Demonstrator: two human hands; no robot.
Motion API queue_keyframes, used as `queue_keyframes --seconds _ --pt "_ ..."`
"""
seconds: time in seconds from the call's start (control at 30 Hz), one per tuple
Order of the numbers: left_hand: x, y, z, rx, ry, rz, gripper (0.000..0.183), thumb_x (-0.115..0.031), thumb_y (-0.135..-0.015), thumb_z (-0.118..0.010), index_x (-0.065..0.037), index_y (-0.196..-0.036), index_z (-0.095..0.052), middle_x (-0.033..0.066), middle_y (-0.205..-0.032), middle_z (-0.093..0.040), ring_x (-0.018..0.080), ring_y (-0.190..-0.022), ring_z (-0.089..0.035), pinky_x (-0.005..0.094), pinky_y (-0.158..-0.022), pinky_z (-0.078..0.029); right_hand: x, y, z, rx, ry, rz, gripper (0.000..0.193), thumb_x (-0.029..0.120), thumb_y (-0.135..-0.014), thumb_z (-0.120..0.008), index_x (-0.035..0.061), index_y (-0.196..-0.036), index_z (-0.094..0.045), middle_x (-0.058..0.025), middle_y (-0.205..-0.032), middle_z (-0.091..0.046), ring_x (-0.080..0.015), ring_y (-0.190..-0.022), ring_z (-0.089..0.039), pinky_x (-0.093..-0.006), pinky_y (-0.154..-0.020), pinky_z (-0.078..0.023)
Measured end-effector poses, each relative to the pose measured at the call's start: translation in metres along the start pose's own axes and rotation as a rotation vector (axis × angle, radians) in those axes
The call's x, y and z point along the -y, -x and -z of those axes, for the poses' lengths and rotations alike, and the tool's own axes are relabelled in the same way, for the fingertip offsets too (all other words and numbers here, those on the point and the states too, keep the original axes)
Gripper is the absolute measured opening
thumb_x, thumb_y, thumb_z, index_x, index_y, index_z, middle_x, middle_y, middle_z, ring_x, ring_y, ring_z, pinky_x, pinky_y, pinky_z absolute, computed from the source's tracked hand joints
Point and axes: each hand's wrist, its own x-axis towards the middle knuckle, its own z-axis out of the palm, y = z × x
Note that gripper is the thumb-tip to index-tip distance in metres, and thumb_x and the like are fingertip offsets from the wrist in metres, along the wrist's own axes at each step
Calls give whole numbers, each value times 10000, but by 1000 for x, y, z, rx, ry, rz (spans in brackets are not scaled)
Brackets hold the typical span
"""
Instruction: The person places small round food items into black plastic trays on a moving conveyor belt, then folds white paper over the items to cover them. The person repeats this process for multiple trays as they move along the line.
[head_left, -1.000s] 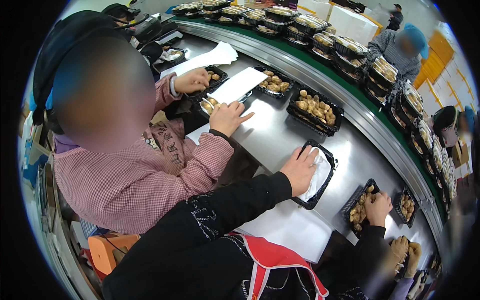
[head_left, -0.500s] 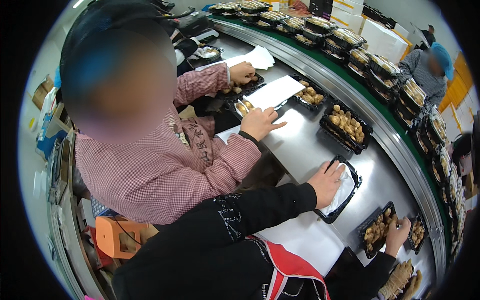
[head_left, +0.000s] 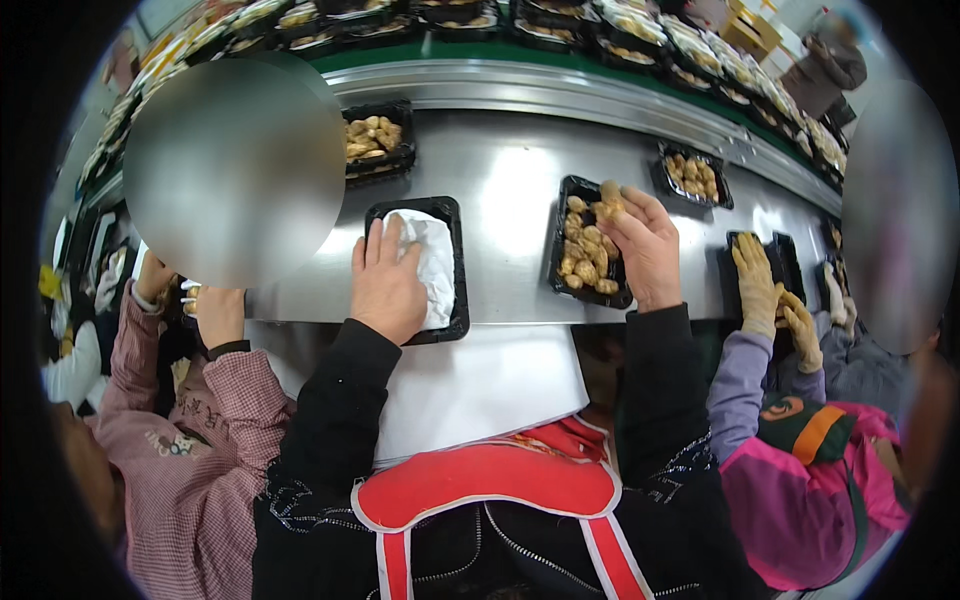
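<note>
My left hand (head_left: 388, 285) lies with its fingers apart on a crumpled white paper liner (head_left: 433, 262) inside a black plastic tray (head_left: 460, 275). To the right, my right hand (head_left: 650, 250) pinches a brownish mushroom (head_left: 609, 200) between thumb and fingers. It is held above the far right side of a second black tray (head_left: 556, 240), where several tan-brown mushrooms (head_left: 583, 262) rest. The wrist of that hand is beside the tray's near right corner.
Beyond the steel table (head_left: 500, 190), filled trays line a green conveyor (head_left: 480, 52). Other mushroom trays stand at the back left (head_left: 378, 140) and back right (head_left: 694, 175). White sheets (head_left: 480, 385) lie at the near edge. Co-workers flank me; gloved hands (head_left: 757, 285) work at the right.
The view has swung right, from the left co-worker to my own trays. My right hand now shows a mushroom raised over its tray; my left hand still rests on the paper liner.
</note>
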Motion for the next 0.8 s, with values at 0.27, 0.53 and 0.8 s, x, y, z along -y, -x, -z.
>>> queue_keyframes --seconds 0.27,0.53,0.8 --pt "-14 -8 -1 90 8 1 474 -52 -784 -599 -28 -1255 -646 239 -1522 -399 441 -1446 -327 549 -1187 -254 5 16 12 6 -215 -45 326 33 -987 -562 -87 -1288 -528 -178 -1184 -660 -249 -972 -697 -370 -908 -581" --pt "-10 -3 -6 58 19 -7 476 -61 -776 -613 -16 -1249 -652 233 -1526 -385 440 -1452 -307 558 -1188 -237 -1 16 19 -9 -319 -59 317 29 -983 -564 -77 -1280 -536 -178 -1188 -648 -253 -975 -693 -392 -899 -578" --pt "-11 -7 -2 88 24 2 485 -65 -777 -601 -10 -1256 -650 238 -1537 -370 442 -1459 -291 559 -1199 -215 -9 18 18 -142 523 429 457 -39 -884 -648 -35 -1327 -532 -144 -1174 -653 -203 -986 -651 -329 -900 -535"
